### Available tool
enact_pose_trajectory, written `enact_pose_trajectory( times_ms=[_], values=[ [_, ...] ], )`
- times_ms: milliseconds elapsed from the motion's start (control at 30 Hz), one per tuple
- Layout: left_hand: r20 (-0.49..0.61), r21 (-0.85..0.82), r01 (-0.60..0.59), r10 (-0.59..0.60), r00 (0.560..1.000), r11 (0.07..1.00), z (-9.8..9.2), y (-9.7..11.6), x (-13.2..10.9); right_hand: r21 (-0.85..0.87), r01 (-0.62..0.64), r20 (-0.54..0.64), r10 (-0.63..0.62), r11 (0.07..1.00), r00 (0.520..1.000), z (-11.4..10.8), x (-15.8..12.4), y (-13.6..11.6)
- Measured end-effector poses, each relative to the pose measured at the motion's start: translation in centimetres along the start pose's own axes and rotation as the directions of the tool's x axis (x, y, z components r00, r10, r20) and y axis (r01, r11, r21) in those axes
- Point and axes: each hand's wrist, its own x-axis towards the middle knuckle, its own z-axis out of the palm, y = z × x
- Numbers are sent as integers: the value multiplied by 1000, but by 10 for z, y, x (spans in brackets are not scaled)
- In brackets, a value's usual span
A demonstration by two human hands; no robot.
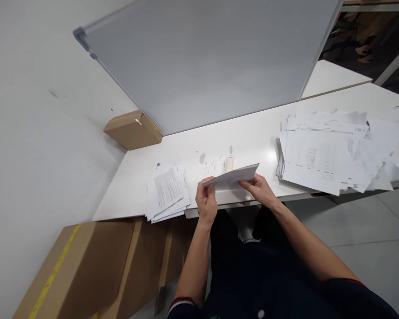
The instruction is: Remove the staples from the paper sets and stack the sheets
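A folded white paper [231, 176] is held between both hands just above the front edge of the white table [249, 133]. My left hand [206, 199] pinches its left end, thumb towards me. At the right end, my right hand [258, 189] grips it with the thumb on the near face. Behind the paper a small cream-coloured block [230, 163] lies on the tabletop, partly hidden. To the left rests a small stack of printed sheets [168, 190]. A larger, untidy pile of papers [322, 155] spreads over the table's right side.
A large whiteboard [213, 57] leans at the back of the table. One cardboard box [134, 130] sits in the back left corner by the wall. Larger cardboard boxes [96, 261] stand below the table at left. Some papers overhang the front edge at right.
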Motion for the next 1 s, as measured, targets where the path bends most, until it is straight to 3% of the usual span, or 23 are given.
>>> enact_pose_trajectory(
  times_ms=[167,300,367,467,533,600,667,800,1000],
  values=[
    [-34,-8,104,-104,994,995,1,-1,0,-146,21,3,-21,989,1000,-3,1,4],
    [-101,-123,80,-93,991,989,-6,-2,5,-408,170,89,-146,897,985,-17,2,-28],
    [-97,-136,55,-69,993,989,-13,-2,8,-600,276,218,-178,751,960,-25,3,-58],
    [-2,17,67,-67,998,998,-22,-5,10,-856,347,326,-120,383,938,-28,5,-97],
    [94,139,65,-78,993,988,-24,-12,7,-919,362,357,-55,156,932,-22,7,-109],
    [178,207,50,-88,980,977,-23,-23,3,-923,383,384,6,27,923,-12,9,-109],
    [240,225,47,-102,965,973,-21,-37,-2,-919,393,391,69,-19,918,-4,11,-101],
    [292,211,41,-103,951,977,-17,-60,-6,-930,366,360,146,-19,922,2,14,-88],
    [288,213,-42,-22,957,976,-19,-70,-4,-929,363,349,155,-72,924,-1,13,-87]
  ],
)
